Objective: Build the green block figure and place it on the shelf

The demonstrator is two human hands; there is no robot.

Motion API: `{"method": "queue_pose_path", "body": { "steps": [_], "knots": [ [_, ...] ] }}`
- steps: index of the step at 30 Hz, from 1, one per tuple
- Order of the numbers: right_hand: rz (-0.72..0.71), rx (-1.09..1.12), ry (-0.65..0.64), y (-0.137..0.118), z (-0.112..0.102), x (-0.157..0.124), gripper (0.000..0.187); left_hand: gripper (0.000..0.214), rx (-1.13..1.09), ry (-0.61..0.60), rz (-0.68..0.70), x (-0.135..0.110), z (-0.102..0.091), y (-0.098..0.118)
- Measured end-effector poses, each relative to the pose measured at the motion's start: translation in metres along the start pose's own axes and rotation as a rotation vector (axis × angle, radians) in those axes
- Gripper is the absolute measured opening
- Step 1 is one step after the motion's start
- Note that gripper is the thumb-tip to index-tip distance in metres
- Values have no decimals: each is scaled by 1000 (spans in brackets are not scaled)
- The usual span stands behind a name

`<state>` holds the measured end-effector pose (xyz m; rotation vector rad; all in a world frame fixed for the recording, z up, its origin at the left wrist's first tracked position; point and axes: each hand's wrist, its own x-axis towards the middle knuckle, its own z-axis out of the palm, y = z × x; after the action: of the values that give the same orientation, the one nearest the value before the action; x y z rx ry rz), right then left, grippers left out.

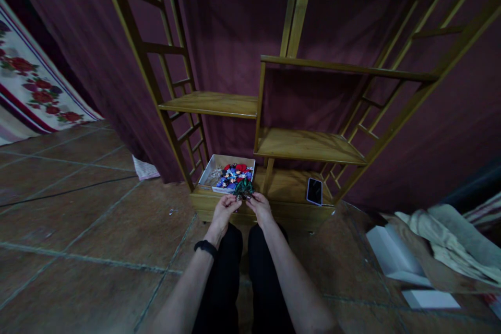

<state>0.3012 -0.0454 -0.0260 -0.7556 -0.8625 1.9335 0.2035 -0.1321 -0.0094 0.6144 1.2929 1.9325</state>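
Observation:
Between my two hands is a small dark green figurine, its details too small to make out. My left hand, below a black wristband, pinches its left side with closed fingers. From the right, my right hand grips the other side, fingers also closed. Just behind the figurine stands a shallow white box on the lowest shelf board. Several small red, blue and purple figures lie heaped in it, with some clear pieces at its left end. The figurine hides part of the box's front right corner.
A wooden shelf unit rises in front of me against a dark red curtain. A phone lies on the low board at right. White boxes and cloth lie on the floor at right; a cable runs at left.

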Motion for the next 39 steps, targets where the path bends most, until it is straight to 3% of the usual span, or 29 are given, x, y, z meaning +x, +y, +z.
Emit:
{"method": "queue_pose_path", "body": {
  "steps": [26,34,39],
  "knots": [
    [31,-66,-35,-4,-7,4,30,37,132,101,39,-1,7,-2],
    [39,-154,-10,-3,-5,15,32,21,417,58,205,1,6,5],
    [44,-248,-54,0,-5,20,28,21,650,113,267,-9,4,4]
  ]
}}
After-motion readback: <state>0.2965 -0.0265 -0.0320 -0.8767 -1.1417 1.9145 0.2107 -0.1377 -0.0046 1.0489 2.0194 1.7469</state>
